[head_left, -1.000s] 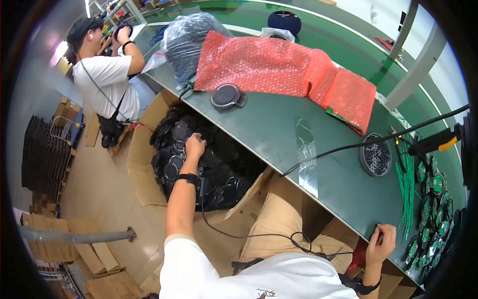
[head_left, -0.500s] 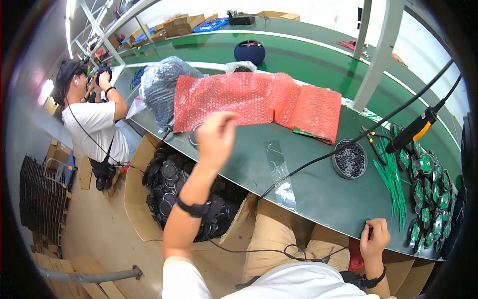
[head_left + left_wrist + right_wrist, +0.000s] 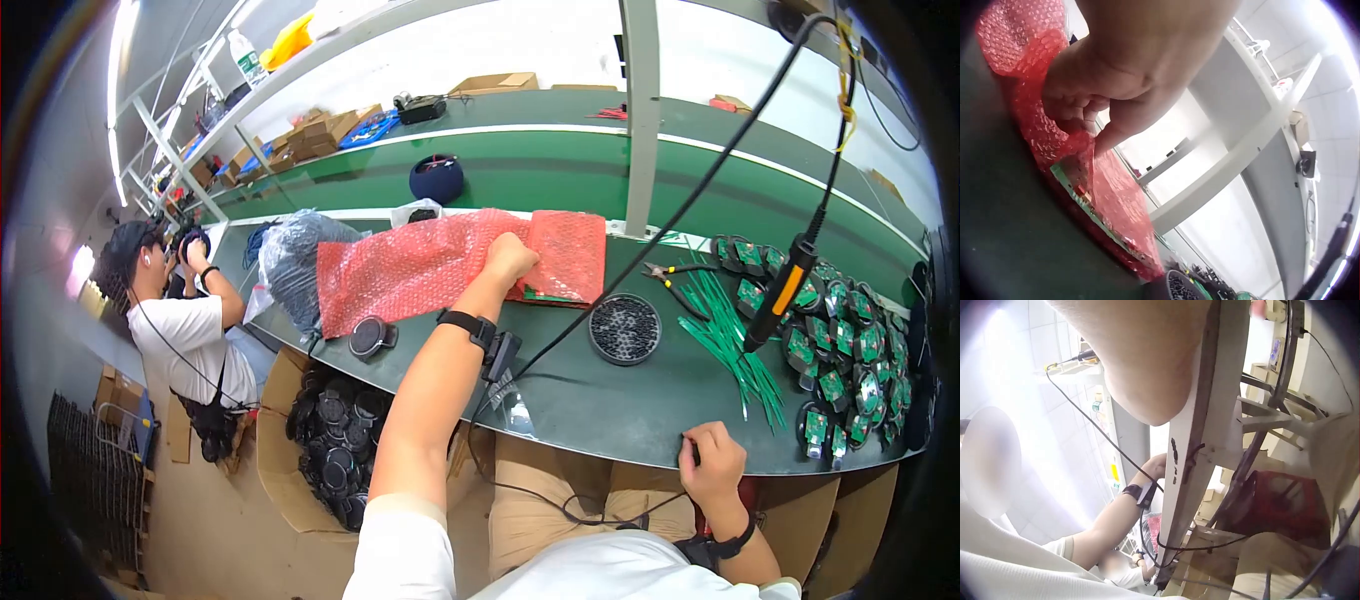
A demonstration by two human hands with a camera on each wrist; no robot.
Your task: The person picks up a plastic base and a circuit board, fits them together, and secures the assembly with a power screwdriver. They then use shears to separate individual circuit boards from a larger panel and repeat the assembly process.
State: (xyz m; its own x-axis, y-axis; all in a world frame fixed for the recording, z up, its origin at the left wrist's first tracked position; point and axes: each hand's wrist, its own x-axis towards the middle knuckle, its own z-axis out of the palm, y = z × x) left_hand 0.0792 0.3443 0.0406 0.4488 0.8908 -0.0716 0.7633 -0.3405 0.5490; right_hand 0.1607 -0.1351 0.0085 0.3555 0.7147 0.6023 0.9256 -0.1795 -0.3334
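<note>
My left hand reaches across the bench and pinches the edge of a red bubble wrap sheet. In the left wrist view its curled fingers hold the wrap beside a green circuit board, which lies partly inside the red film. My right hand rests at the bench's front edge with fingers curled; a small dark spot shows by its thumb, and I cannot tell whether it is a held thing. On the bench left of my forearm sits a round black part.
A cardboard box of black round parts stands below the bench's left side. To the right are a dish of small black pieces, pliers, green cable ties, several circuit boards and a hanging electric screwdriver. Another person sits at left.
My left hand came up out of the box of black parts, crossed the bench and took hold of the red bubble wrap. The view tilted up and rightward; my right hand stayed at the edge.
</note>
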